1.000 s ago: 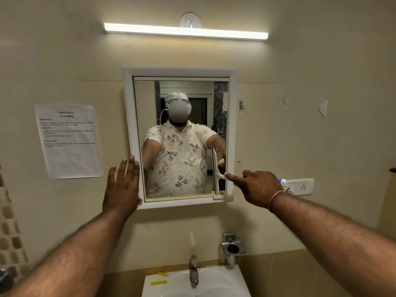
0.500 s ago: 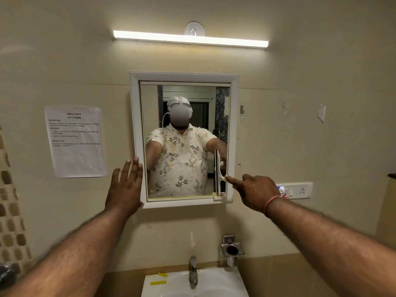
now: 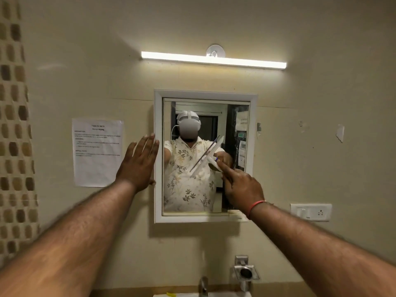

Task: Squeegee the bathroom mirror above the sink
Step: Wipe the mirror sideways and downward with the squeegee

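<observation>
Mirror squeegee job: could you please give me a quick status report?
Right hand grips squeegee, blade tilted across mid mirror. Left hand flat at frame's left edge. Nothing blocking the glass.

A bathroom, plainly: a framed mirror (image 3: 192,194) hangs mid-wall with a tube light (image 3: 214,60) at 12 o'clock above it, a tap (image 3: 203,286) and sink (image 3: 227,294) rim at 6 o'clock (barely in view), mosaic tiles (image 3: 15,146) at 9 o'clock and a socket (image 3: 310,212) at 4 o'clock.

Head camera, near, faces wall mirror (image 3: 186,196) head-on; single view.
</observation>
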A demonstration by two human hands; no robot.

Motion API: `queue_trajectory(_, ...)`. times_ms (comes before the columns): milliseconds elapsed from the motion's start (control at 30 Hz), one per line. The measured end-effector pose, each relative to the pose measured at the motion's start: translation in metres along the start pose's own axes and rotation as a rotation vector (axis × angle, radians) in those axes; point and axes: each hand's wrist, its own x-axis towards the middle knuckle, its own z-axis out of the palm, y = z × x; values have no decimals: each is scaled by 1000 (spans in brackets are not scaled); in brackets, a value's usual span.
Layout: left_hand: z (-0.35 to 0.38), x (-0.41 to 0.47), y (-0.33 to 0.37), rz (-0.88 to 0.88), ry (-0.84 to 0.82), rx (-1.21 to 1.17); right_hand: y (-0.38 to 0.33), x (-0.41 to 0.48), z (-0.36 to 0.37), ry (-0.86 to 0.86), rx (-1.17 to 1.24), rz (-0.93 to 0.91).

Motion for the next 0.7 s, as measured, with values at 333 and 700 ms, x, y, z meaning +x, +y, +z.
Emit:
queue_trajectory(333, -59, 98, -35, -20, 87, 4, -107, 102, -9, 197, 708, 281)
queue_trajectory(700, -60, 140, -59, 48, 58, -37, -148, 140, 2, 353, 913, 303)
